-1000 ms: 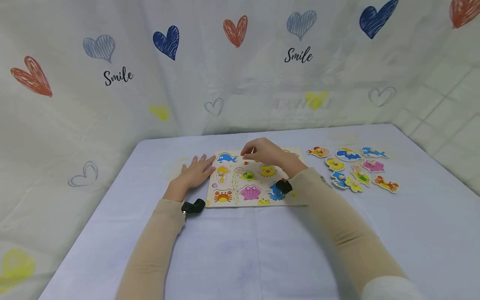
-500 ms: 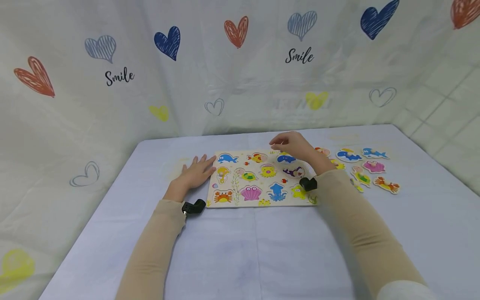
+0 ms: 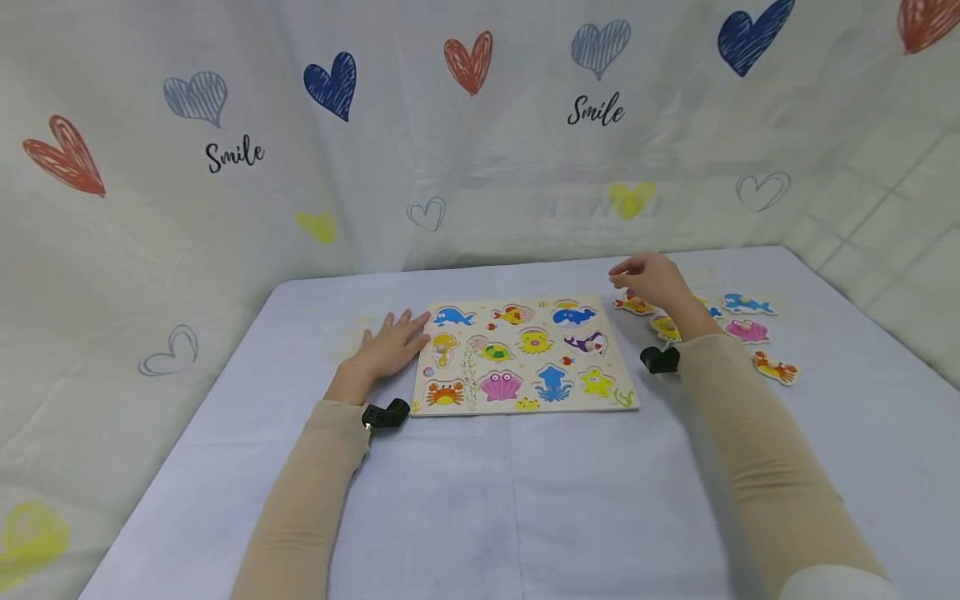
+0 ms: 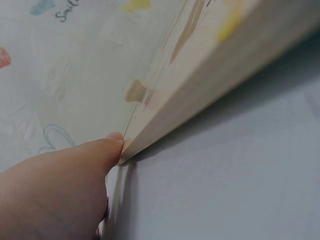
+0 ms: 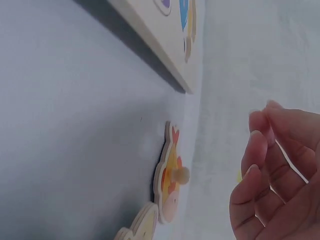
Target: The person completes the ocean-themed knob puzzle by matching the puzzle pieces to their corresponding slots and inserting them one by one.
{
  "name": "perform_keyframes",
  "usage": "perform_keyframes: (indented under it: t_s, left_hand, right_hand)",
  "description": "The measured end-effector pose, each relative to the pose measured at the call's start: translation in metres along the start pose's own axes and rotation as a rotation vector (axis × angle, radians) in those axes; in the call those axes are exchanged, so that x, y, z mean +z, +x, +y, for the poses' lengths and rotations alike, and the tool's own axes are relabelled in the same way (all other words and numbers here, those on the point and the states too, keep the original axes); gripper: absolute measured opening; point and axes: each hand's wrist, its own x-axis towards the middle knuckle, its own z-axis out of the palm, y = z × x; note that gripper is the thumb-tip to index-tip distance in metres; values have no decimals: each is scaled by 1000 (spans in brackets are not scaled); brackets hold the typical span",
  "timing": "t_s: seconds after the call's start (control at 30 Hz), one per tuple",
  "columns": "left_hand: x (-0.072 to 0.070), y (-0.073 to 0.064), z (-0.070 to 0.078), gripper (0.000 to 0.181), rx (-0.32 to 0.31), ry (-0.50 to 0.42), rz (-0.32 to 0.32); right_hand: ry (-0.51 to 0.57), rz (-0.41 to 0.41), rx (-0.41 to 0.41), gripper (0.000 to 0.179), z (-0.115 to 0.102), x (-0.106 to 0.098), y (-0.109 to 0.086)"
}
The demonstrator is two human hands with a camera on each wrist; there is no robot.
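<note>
In the head view, a pale wooden puzzle board (image 3: 528, 367) printed with sea animals lies on the table. My left hand (image 3: 388, 348) rests at its left edge, fingers spread. The thumb (image 4: 114, 149) touches the board's corner in the left wrist view. A round knob (image 4: 135, 91) stands up from the board, on the seahorse piece (image 3: 445, 349). My right hand (image 3: 652, 282) hovers above the red-and-yellow fish piece (image 3: 633, 304), past the board's right side. In the right wrist view its fingers are loosely bent, holding nothing, apart from the fish piece's knob (image 5: 180, 175).
More knobbed pieces lie right of the board: a yellow one (image 3: 664, 327), a blue fish (image 3: 748, 304), a pink shell (image 3: 747, 332) and a crab (image 3: 774, 367). My right arm hides others. A curtain (image 3: 480, 167) with hearts hangs behind the table.
My right hand has moved right, from above the upper part of the board to the loose pieces, uncovering the pictures. My left hand has stayed at the board's left edge.
</note>
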Motion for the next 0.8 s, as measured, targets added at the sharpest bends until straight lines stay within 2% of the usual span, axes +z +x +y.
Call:
perform_keyframes:
  t_s: [0.27,0.57,0.8]
  left_hand:
    - [-3,-3,2,63,2,-1,-10]
    - [-1,-1,1,63,12,4,1]
    - [-1,-1,0,62,3,10,1]
  right_hand:
    - [8,-37,95,37,17,-10,3]
    - [-32,-94,189,36,32,-18,3]
    - [-62,-121,199,36,41,-17,8]
